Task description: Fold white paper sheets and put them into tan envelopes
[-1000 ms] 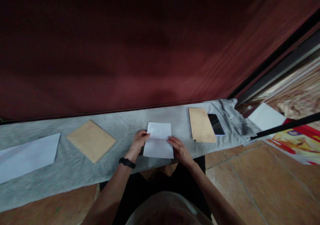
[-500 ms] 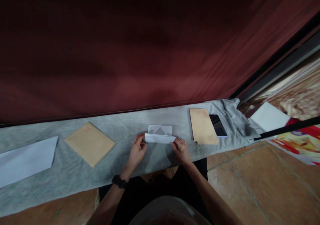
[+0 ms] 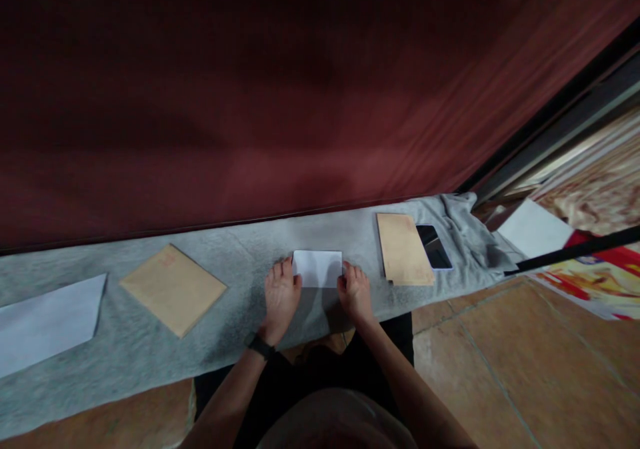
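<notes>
A folded white sheet of paper [image 3: 318, 268] lies on the grey cloth in front of me, its flap now down in a neat rectangle. My left hand [image 3: 282, 296] closes on its left edge, thumb on the paper and fingers curled beside it. At the right edge, my right hand [image 3: 355, 292] grips the paper between thumb and bent fingers. The undersides of both fingertips are hidden. To the right lie brown envelopes [image 3: 404, 249], partly over a smartphone [image 3: 436, 248].
Another brown envelope [image 3: 174, 290] lies turned at an angle to the left. Farther left rests a stack of white paper [image 3: 47, 322]. A dark red sheet [image 3: 300, 136] rises along the back edge of the cloth-covered table [image 3: 250, 236]. A black bar [image 3: 575, 252] crosses at right.
The raised front flap of the paper has been folded down away from me, so the sheet is now flat. Both hands moved slightly forward along its sides.
</notes>
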Tool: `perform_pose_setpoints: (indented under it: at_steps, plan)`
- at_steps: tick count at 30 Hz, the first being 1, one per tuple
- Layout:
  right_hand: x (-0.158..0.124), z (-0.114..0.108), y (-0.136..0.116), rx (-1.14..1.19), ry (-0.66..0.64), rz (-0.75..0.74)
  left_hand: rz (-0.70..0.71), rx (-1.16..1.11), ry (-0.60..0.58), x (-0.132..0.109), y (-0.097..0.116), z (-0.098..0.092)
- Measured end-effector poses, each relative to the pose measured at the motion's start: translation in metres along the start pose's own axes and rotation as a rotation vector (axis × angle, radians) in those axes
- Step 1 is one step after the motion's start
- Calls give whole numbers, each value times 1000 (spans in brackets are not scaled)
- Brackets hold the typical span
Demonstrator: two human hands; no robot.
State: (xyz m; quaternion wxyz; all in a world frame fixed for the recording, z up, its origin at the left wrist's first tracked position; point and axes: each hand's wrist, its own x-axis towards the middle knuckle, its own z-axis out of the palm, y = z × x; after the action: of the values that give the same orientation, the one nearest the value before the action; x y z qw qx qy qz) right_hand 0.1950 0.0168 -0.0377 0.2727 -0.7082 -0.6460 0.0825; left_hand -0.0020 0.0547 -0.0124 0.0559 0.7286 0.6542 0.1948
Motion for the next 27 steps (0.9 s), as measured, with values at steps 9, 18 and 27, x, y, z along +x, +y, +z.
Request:
perform_pose_setpoints:
  at_steps: [9, 18, 27]
  plan:
    - [11, 28, -27, -23, -53, -198, 435, 24, -193, 5, 30, 45]
    - [6, 19, 1, -189, -34, -233, 216, 48, -69, -5, -4, 35]
    - [6, 21, 3, -199, -59, -203, -77, -229, -4, -3, 3, 12]
